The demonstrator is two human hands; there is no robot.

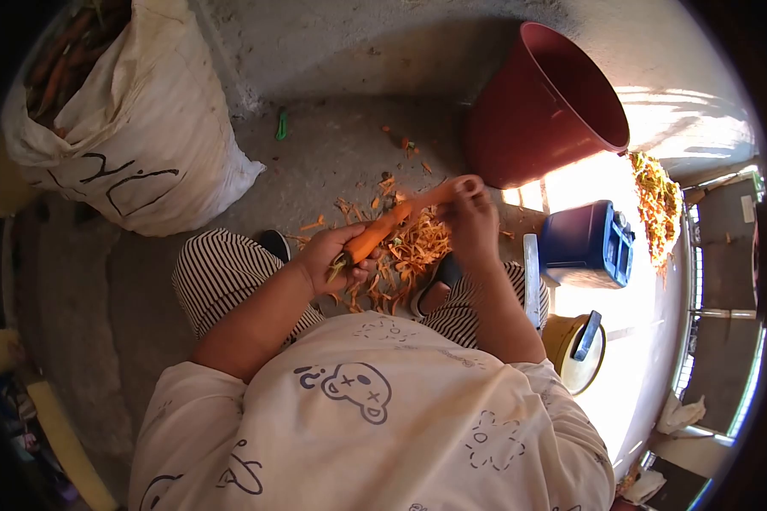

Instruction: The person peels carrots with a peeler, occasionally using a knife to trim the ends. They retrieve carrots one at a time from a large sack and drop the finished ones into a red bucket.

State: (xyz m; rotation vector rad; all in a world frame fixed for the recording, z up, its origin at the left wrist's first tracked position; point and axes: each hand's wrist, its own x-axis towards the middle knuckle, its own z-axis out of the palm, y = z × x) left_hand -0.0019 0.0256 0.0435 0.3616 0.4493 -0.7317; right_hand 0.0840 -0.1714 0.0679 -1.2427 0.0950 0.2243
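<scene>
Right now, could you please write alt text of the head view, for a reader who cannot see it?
A person's left hand holds a carrot above peelings on the floor, the blurred right hand near its far end. A white sack of carrots stands to the left, a dark red bucket to the right.

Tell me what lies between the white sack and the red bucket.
In the head view, a small green item near the sack and orange scraps nearer the bucket.

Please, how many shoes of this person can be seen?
2. The left shoe shows beside the left striped trouser leg, the right shoe between the peelings and the right trouser leg. Both are partly hidden.
</scene>
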